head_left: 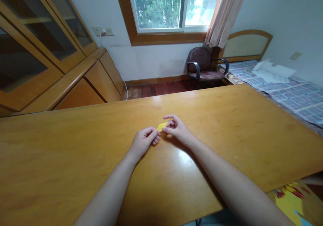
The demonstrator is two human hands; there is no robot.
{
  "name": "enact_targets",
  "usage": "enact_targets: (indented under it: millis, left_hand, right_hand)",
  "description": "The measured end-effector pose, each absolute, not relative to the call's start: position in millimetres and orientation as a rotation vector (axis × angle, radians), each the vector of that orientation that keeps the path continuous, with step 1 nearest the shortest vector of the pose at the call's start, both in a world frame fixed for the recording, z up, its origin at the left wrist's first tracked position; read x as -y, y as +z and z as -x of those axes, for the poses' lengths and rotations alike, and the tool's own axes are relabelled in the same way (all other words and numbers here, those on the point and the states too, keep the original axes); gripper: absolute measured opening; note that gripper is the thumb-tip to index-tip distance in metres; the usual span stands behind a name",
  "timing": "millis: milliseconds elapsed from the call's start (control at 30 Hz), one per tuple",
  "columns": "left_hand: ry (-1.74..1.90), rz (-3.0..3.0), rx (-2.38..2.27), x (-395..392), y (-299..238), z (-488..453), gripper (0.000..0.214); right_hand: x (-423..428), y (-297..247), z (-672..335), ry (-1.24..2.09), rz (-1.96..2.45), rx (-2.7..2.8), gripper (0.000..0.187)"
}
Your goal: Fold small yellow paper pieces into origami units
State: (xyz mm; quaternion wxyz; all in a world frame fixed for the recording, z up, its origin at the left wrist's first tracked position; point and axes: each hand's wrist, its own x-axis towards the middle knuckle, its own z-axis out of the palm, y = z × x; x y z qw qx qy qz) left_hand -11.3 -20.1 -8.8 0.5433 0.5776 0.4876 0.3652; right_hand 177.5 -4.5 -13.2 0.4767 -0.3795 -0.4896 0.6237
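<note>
A small folded piece of yellow paper (162, 126) sits near the middle of the wooden table (75, 145). My left hand (144, 141) is curled, its fingertips pinching the paper's near left edge. My right hand (176, 128) is curled too, with thumb and fingers pinching the paper's right side. Most of the paper is hidden between the two hands.
Wooden cabinets with glass doors (37, 51) line the left wall. A dark office chair (202, 66) stands under the window, beside a bed (290, 91) at the right. Coloured paper sheets (292, 199) lie below the table's near right corner.
</note>
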Motion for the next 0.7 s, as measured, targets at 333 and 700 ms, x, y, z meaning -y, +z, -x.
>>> enact_targets:
  millis: [333,700]
  left_hand:
    - [0.807,-1.479,-1.054,20.8,-9.1,11.3,0.031]
    - [0.759,-1.542,-1.088,22.0,-7.7,11.3,0.028]
  right_hand:
    - [3.8,-17.1,-173.7,1.461,0.935,1.261,0.050]
    - [6.3,-15.5,-178.1,1.499,0.949,1.241,0.037]
